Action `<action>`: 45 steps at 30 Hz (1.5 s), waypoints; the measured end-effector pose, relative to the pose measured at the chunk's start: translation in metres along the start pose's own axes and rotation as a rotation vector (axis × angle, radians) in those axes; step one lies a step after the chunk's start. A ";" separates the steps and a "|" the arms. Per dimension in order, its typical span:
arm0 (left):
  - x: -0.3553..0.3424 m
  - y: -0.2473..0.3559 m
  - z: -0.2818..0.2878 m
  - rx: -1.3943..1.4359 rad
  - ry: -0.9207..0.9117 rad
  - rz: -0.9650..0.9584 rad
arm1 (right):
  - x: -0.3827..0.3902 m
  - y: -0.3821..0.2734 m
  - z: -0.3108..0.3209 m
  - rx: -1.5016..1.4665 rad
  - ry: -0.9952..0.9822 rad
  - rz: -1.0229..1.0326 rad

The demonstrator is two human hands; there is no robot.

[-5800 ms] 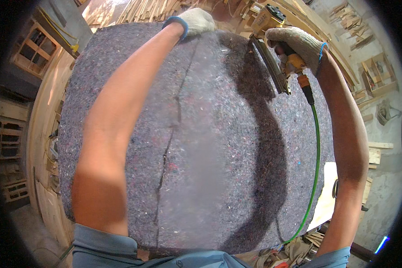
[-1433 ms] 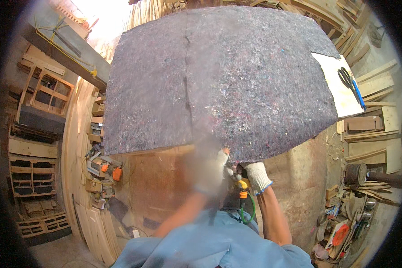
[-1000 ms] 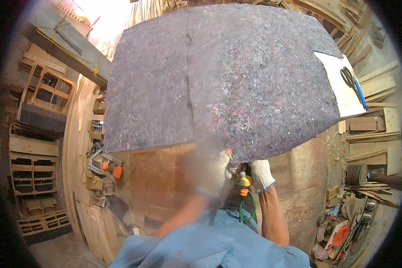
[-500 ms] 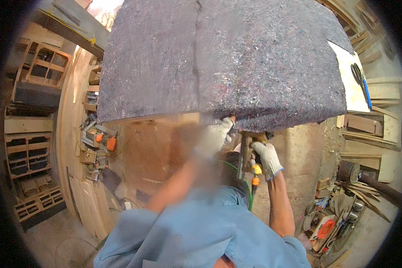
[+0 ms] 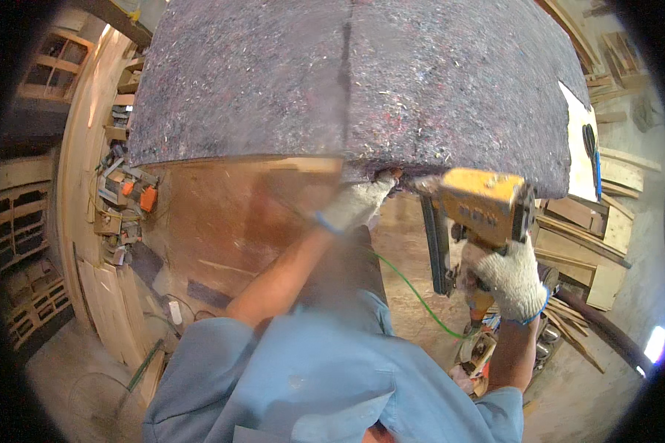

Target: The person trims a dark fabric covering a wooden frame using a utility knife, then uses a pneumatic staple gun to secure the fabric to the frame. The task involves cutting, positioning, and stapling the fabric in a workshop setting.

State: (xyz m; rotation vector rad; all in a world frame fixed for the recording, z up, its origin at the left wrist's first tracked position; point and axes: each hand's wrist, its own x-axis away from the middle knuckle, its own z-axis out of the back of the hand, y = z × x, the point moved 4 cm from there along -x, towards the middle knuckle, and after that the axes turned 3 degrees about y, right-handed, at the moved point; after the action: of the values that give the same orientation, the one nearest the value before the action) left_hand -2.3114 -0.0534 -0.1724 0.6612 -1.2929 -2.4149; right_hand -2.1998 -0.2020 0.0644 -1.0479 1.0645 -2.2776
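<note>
A grey felt sheet (image 5: 273, 88), flecked with coloured fibres, covers the broad surface in front of me. My left hand (image 5: 363, 204), in a white knit glove, grips the felt's near edge, fingers closed where it folds down over the side. My right hand (image 5: 511, 277), also gloved, is wrapped around the handle of a yellow and black nail gun (image 5: 482, 198). The gun's nose points left toward the felt edge, a short way from my left fingers. A green air hose (image 5: 414, 292) curves away below the gun. A blurred patch partly hides my left wrist area.
Along the felt's near left side runs a bare wooden edge (image 5: 303, 164). Scissors (image 5: 590, 148) lie on a pale board at the right. Planks (image 5: 580, 240) are stacked on the right floor; tools with orange parts (image 5: 148, 198) and wooden frames (image 5: 29, 255) stand left.
The nail gun, in my right hand, has come up and right from below the felt edge and turned sideways. My left hand stays at the felt edge. The whole view has shifted slightly.
</note>
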 end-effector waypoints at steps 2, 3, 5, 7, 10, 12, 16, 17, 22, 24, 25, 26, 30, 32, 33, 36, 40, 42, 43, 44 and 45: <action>-0.009 0.020 0.015 0.341 0.042 0.309 | -0.015 -0.031 -0.015 0.000 -0.078 -0.023; -0.011 0.027 0.021 0.467 0.097 0.356 | -0.019 -0.045 -0.022 -0.004 -0.124 -0.051; -0.018 0.034 0.018 0.640 0.126 0.387 | -0.024 -0.059 -0.027 0.054 -0.158 -0.117; -0.020 0.038 0.022 0.703 0.145 0.352 | -0.027 -0.072 -0.033 0.088 -0.183 -0.105; -0.019 0.036 0.026 0.639 0.080 0.392 | -0.031 -0.086 -0.044 0.089 -0.146 -0.102; -0.019 0.034 0.025 0.626 0.056 0.400 | -0.039 -0.079 -0.048 0.175 -0.210 -0.100; -0.019 0.032 0.026 0.628 0.096 0.343 | -0.047 -0.074 -0.052 0.224 -0.281 -0.150; -0.019 0.031 0.026 0.621 0.114 0.325 | -0.046 -0.076 -0.053 0.255 -0.273 -0.125; -0.013 0.025 0.016 0.457 0.207 0.147 | -0.032 -0.076 -0.035 0.120 -0.166 -0.067; -0.005 0.019 0.001 0.181 0.106 0.072 | -0.015 -0.056 -0.014 0.045 -0.062 -0.070; 0.006 0.012 0.000 -0.016 0.057 0.053 | -0.008 -0.046 -0.006 -0.010 -0.046 -0.080; 0.008 0.015 -0.014 -0.148 0.064 -0.079 | 0.002 -0.022 0.009 -0.070 -0.002 -0.116; 0.022 0.002 -0.051 0.227 0.213 0.029 | 0.025 0.033 0.055 -0.232 0.081 -0.152; 0.017 0.014 -0.072 0.433 0.116 0.248 | 0.027 0.063 0.082 -0.239 0.147 -0.158; 0.012 0.031 -0.086 0.130 -0.059 0.182 | 0.029 0.078 0.101 -0.239 0.192 -0.163; -0.001 0.080 -0.128 -0.241 -0.132 -0.139 | 0.036 0.113 0.152 -0.387 0.367 -0.216; -0.023 0.118 -0.195 -0.184 -0.012 -0.394 | 0.032 0.153 0.230 -0.504 0.516 -0.225; -0.020 0.091 -0.243 -0.238 -0.130 -0.362 | 0.012 0.187 0.272 -0.422 0.512 -0.196; -0.018 0.075 -0.263 -0.247 -0.181 -0.354 | 0.003 0.192 0.284 -0.388 0.517 -0.196; -0.016 0.059 -0.283 -0.253 -0.229 -0.347 | -0.006 0.195 0.296 -0.340 0.521 -0.193; -0.011 0.048 -0.300 -0.336 -0.210 -0.317 | -0.014 0.193 0.301 -0.357 0.520 -0.178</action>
State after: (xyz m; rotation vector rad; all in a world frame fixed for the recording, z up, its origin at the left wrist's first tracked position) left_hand -2.1372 -0.2814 -0.2741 0.5622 -0.8659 -2.9358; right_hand -1.9481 -0.4551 0.0350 -0.6998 1.6931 -2.6472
